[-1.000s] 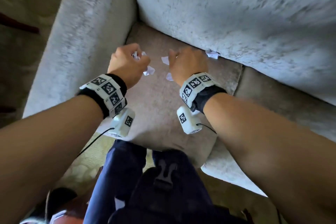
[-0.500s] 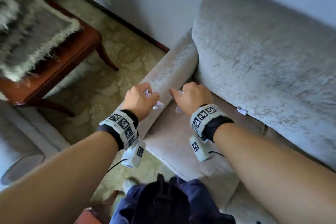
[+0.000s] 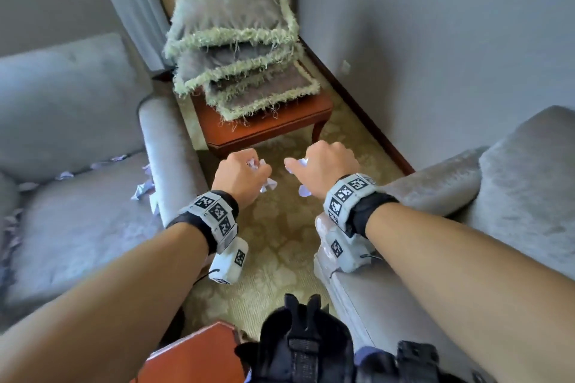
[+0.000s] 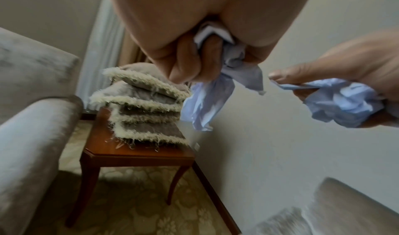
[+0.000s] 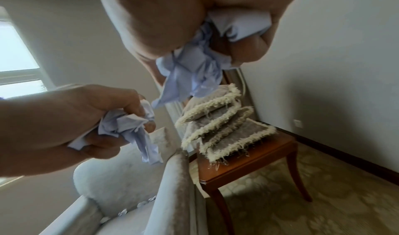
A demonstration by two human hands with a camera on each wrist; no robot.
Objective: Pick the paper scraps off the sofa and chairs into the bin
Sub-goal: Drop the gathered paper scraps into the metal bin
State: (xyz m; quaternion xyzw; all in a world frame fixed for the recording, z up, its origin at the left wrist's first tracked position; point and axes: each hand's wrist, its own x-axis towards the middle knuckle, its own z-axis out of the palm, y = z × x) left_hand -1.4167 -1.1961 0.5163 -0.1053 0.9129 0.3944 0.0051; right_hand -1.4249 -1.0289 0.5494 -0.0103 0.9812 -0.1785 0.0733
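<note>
My left hand (image 3: 245, 176) grips a bunch of crumpled pale blue paper scraps (image 4: 207, 105), fingers curled round them. My right hand (image 3: 320, 169) grips another crumpled wad of paper scraps (image 5: 194, 71). Both hands hang side by side above the carpet between two grey seats. More loose scraps (image 3: 143, 190) lie on the seat of the left grey sofa (image 3: 77, 227), along its back crease and beside its armrest. No bin is in view.
A wooden side table (image 3: 264, 124) with several stacked fringed cushions (image 3: 236, 40) stands ahead in the corner. A grey armchair (image 3: 513, 196) is at my right, its armrest under my right forearm. Patterned carpet (image 3: 280, 242) lies below. Another wooden corner (image 3: 199, 354) is near my legs.
I have turned left, away from the armchair seat. Both hands lifted off that seat with their scraps and now hang over the carpet, facing the side table and the left sofa.
</note>
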